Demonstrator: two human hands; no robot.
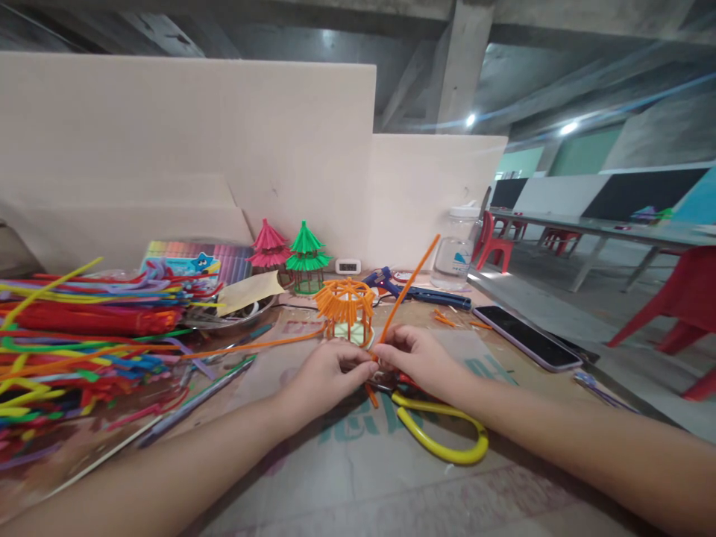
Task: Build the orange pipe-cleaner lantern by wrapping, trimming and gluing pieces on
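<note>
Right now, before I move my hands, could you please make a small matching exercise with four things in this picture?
1. orange pipe cleaner
2. yellow-handled scissors
3. phone
4. green-roofed model

A. beside the pink-roofed model
B. lowest of the four in the picture
C. held in the fingers
D. flat, dark screen up

Right pairs: 1-C, 2-B, 3-D, 4-A.

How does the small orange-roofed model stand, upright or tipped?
Upright: on the orange-roofed model, the roof sits level above its pale base, with no visible lean.
</note>
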